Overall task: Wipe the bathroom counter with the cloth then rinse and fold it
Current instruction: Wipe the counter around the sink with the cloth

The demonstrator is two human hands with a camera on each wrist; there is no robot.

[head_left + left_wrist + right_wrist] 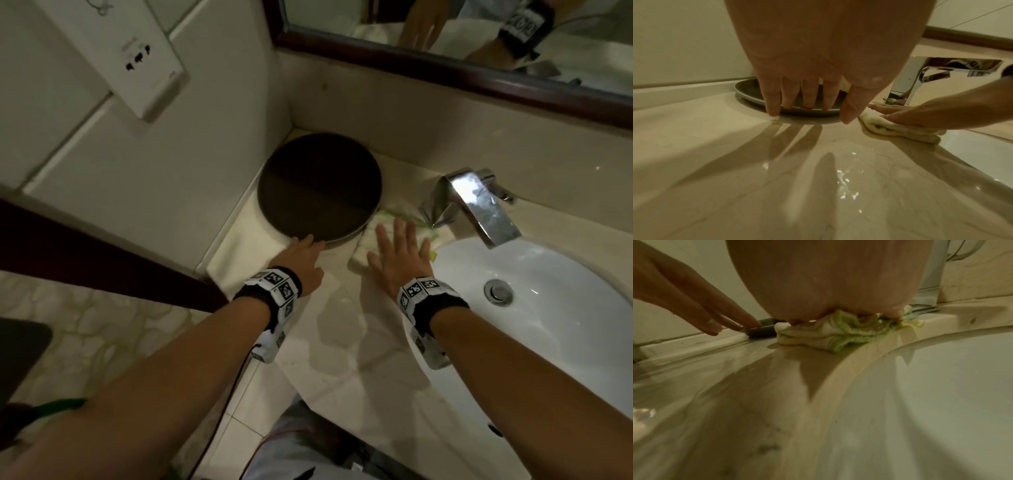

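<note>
A folded white cloth with green trim (366, 240) (898, 128) (830, 337) lies on the beige marble counter (342, 318) between the dark tray and the faucet. My right hand (399, 251) (900, 113) lies flat on it with fingers spread, pressing it down. My left hand (303, 255) (807, 100) (701, 311) reaches to the near rim of the round dark tray (320, 186) (748, 91), straight fingertips touching the rim and the counter.
A chrome faucet (479, 202) (931, 73) stands behind the white basin (555, 308) (941, 402) on the right. The tray fills the back left corner against the wall. A mirror (479, 41) hangs above. Water glints on the near counter.
</note>
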